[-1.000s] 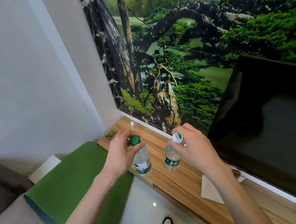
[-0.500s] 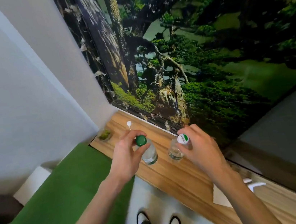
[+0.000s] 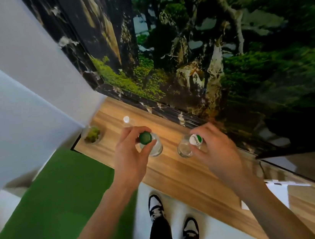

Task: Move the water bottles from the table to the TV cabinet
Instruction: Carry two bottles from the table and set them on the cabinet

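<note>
Two clear water bottles stand upright on the wooden TV cabinet (image 3: 176, 175), seen almost from straight above. My left hand (image 3: 131, 158) grips the neck of the green-capped bottle (image 3: 145, 138). My right hand (image 3: 215, 152) grips the neck of the bottle with the white-and-green cap (image 3: 195, 139). Both bottle bases appear to rest on the cabinet top; the hands hide most of each bottle body. A third small clear bottle with a white cap (image 3: 126, 119) stands just beyond my left hand.
A small potted green plant (image 3: 93, 134) sits at the cabinet's left end. A forest mural (image 3: 202, 43) rises directly behind. White papers (image 3: 278, 189) lie on the cabinet at right, near the TV's lower edge. A green cushion (image 3: 49, 203) lies left; my shoes (image 3: 156, 205) stand below.
The view has tilted down and closer, so the bottles now appear from above. Both hands keep hold of the bottle necks, and the bottles have come down onto the cabinet top.
</note>
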The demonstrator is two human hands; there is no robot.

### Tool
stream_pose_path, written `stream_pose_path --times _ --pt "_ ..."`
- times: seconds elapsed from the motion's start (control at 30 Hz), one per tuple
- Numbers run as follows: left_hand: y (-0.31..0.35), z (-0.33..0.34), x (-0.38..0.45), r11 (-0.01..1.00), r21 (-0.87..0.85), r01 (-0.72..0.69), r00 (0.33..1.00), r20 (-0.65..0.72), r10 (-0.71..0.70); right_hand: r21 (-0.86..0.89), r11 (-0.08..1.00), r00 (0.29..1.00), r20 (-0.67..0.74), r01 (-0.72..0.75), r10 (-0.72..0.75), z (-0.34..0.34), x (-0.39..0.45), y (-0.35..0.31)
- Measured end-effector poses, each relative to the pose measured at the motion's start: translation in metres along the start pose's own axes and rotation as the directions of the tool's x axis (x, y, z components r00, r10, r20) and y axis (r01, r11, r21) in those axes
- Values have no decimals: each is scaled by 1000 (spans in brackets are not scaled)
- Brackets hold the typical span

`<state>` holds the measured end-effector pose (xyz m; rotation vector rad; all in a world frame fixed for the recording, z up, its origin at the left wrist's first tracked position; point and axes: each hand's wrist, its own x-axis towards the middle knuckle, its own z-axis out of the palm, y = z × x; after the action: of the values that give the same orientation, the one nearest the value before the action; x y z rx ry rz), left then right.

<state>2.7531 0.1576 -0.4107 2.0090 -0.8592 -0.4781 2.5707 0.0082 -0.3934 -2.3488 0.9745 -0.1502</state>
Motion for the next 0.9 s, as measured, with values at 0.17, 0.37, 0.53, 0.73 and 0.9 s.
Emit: stream_pose_path --times 0.17,0.37,0.53,0.73,0.9 --pt "-69 35 36 1000 14 -2 999 43 1 48 996 997 17 -76 76 66 31 28" --pt "-129 75 63 998 44 -46 994 103 41 37 993 993 59 -109 107 130 58 59" --pt "-158 99 86 996 64 -56 989 138 46 16 996 995 55 -90 89 169 77 77" --pt "-184 121 103 997 72 -15 993 119 6 -39 996 994 59 -86 88 205 105 98" --pt "-204 138 112 995 100 3 990 140 -17 -56 996 994 80 -73 77 223 124 109"
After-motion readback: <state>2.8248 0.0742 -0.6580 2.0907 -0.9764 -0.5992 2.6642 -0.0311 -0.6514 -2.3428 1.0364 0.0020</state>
